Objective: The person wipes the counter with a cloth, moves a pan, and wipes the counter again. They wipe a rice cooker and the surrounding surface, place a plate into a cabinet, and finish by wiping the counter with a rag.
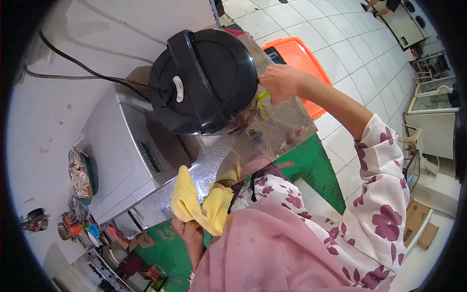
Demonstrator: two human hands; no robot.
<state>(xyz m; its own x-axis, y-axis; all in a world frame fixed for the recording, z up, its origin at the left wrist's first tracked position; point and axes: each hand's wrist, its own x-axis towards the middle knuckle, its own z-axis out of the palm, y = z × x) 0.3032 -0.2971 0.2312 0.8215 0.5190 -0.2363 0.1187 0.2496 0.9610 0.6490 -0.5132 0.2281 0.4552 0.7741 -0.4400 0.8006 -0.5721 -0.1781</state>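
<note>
My left hand (188, 232) grips a yellow cloth (190, 199), which hangs in folds at the front of the metal counter. With fingers curled, my right hand (279, 83) is closed at the right side of a large round black-lidded pot (224, 73). A small yellow-green piece (263, 96) shows just under its fingers; what it is I cannot make out. The pot has a wide black handle across its lid and stands on the shiny metal counter (214, 163).
A silver-grey box-shaped appliance (121, 155) stands left of the pot, with cables along the wall. Behind my right hand is an orange plastic container (304, 63). A bowl (83, 175) of pale food sits far left. A person's legs (382, 6) show at top right.
</note>
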